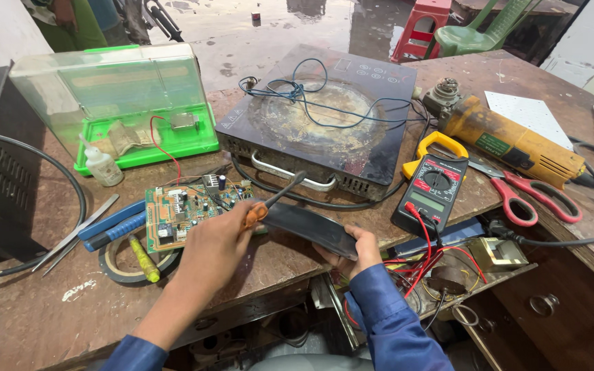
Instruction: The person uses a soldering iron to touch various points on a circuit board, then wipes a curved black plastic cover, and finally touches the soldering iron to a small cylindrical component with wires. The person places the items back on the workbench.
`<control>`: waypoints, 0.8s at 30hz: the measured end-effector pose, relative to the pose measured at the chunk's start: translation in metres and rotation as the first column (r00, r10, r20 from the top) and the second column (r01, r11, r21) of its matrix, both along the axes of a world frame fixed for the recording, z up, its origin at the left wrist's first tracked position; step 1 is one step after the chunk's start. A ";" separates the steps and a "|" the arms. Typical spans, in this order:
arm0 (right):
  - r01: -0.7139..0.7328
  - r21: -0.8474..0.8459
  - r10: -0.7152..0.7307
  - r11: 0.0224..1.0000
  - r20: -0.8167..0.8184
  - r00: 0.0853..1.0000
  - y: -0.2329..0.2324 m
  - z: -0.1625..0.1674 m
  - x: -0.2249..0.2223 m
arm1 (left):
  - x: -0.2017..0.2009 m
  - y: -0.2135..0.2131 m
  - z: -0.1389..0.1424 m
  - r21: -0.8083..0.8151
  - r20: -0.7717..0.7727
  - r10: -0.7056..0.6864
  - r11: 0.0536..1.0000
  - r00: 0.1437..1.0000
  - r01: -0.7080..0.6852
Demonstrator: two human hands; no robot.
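Head view: cluttered wooden workbench (49, 309), wet floor (256, 41) behind; both hands' fingers clamped, screwdriver (269, 203) and black panel (311, 227).

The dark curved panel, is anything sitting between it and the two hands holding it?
Nothing visible does. The right hand grips the dark curved panel directly at its right end. The left hand touches its left end while holding an orange-handled tool, whose shaft rises above the panel, not between.
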State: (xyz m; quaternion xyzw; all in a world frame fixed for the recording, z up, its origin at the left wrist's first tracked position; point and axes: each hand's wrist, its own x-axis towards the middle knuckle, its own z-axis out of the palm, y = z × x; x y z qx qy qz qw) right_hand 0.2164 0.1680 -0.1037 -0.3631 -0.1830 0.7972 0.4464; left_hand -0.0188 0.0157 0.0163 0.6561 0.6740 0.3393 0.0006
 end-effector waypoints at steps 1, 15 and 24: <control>-0.035 -0.003 0.035 0.999 -0.005 0.999 -0.001 0.001 0.001 | 0.000 0.000 0.000 0.054 0.014 -0.020 0.998 1.000 0.019; -0.165 0.135 0.174 0.977 -0.057 0.983 -0.017 0.036 0.007 | 0.006 0.007 0.001 0.103 0.447 0.126 0.976 0.885 -0.191; -0.092 0.487 -0.294 0.868 0.655 0.696 -0.016 0.009 -0.043 | 0.030 0.013 -0.028 -0.197 0.062 0.245 0.953 0.967 -0.229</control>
